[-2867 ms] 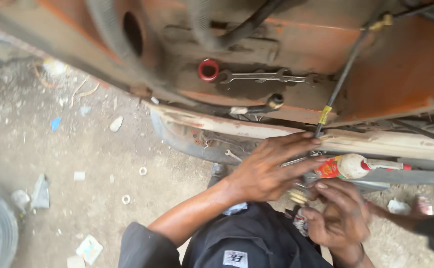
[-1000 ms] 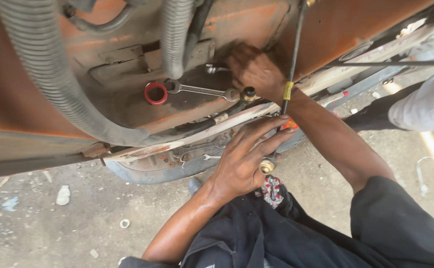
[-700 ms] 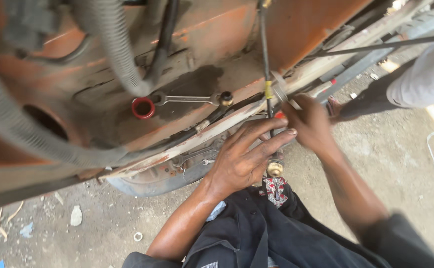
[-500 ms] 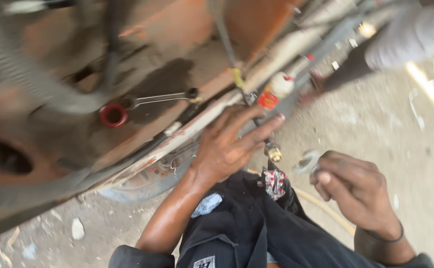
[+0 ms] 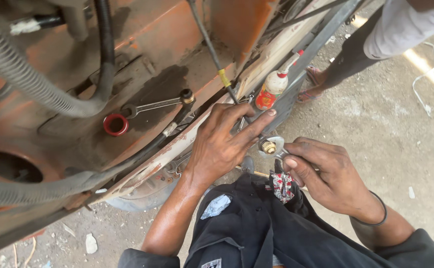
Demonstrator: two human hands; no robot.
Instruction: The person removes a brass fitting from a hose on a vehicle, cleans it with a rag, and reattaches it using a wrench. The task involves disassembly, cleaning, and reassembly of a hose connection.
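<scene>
Right hand [image 5: 333, 176] returned to brass fitting [image 5: 268, 146], partly hidden

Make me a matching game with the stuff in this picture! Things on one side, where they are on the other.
Things:
1. red cap
2. bottle
3. brass fitting
4. spanner

Places:
A. between the left hand and the right hand
B. lying on the orange metal, next to the red cap
C. standing on the pale ledge, beyond the left fingertips
D. on the orange metal, at the spanner's left end

Pairs: 1-D, 2-C, 3-A, 4-B
</scene>
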